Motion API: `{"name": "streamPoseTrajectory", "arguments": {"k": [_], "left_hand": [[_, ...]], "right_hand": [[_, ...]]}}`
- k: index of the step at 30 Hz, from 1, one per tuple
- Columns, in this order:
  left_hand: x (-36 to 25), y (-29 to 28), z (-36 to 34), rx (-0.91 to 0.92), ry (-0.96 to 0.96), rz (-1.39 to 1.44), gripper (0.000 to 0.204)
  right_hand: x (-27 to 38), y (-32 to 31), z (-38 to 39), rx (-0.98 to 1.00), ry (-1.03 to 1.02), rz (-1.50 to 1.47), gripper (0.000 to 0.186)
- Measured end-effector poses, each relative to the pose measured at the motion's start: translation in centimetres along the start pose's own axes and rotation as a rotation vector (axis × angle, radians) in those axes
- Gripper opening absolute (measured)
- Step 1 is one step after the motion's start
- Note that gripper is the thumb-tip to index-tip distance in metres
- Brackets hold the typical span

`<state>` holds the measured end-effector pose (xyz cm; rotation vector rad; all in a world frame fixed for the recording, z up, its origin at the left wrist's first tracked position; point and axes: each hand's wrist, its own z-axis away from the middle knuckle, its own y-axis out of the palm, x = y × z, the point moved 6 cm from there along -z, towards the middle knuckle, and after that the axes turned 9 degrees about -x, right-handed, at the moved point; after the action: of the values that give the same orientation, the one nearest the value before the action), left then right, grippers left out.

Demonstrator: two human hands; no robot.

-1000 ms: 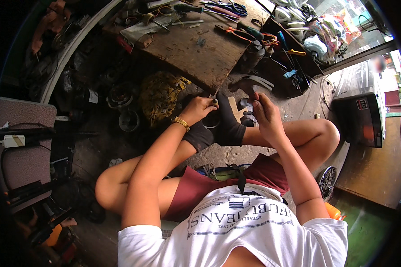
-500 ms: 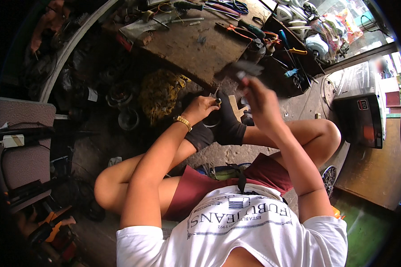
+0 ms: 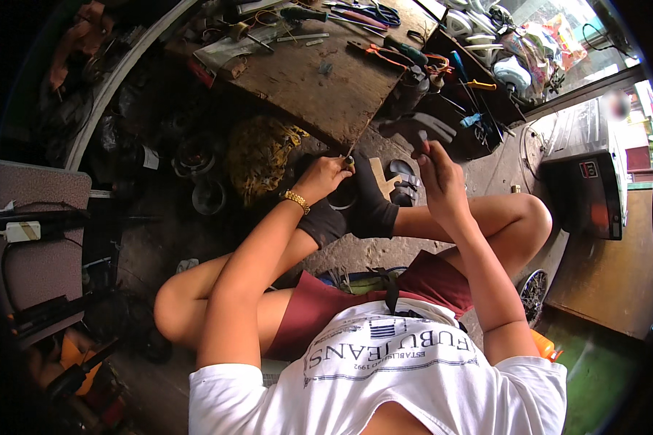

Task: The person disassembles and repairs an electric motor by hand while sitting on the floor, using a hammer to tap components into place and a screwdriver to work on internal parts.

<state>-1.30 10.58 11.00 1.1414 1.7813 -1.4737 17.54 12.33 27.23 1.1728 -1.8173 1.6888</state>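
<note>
- The right hand (image 3: 444,185) has its fingers clamped around the handle of a claw hammer (image 3: 400,129).
- The hammer's head lies just above the right fingertips; it is dark and worn-looking, with a paler grey, two-pronged claw spreading to the right.
- A short stretch of red handle shows above the right thumb; the rest is hidden in the grip.
- The left hand (image 3: 325,179) has its fingers pinched together on a slim tool (image 3: 350,162), its dark, rounded end showing beside the fingertips.
- A thin shaft runs upward from those fingertips toward the corner of a worn wooden bench (image 3: 297,94); what its tip touches cannot be told.
- The hammer head is up and to the right of the left fingers, apart from the slim tool.
- A gold-coloured bracelet (image 3: 295,201) circles the wrist behind the left fingers.
- Between the two hands, below the fingertips, are a dark-socked foot (image 3: 374,199) and a pale wooden piece (image 3: 384,185).
- Large dark printing crosses the white shirt (image 3: 392,348), well below both hands, upside down here.
- Well right of the right fingers, a dark boxy appliance (image 3: 582,203) bears a small red-and-white label (image 3: 589,170).
- No writing can be made out on the hammer or the slim tool.
</note>
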Motion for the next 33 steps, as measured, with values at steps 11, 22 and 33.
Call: {"name": "streamPoseTrajectory", "arguments": {"k": [11,22,33], "left_hand": [[0.7,0.0,0.5,0.003,-0.006,0.037,0.008],[1.1,0.0,1.4,-0.017,-0.05,0.164,0.006],[0.2,-1.2,0.7,-0.141,-0.092,0.166,0.006]], "right_hand": [[-1.2,2.5,2.2,0.087,-0.001,0.005,0.018],[2.4,4.7,1.1,0.111,-0.176,0.053,0.017],[-1.6,5.2,0.1,0.075,-0.028,-0.036,0.018]]}}
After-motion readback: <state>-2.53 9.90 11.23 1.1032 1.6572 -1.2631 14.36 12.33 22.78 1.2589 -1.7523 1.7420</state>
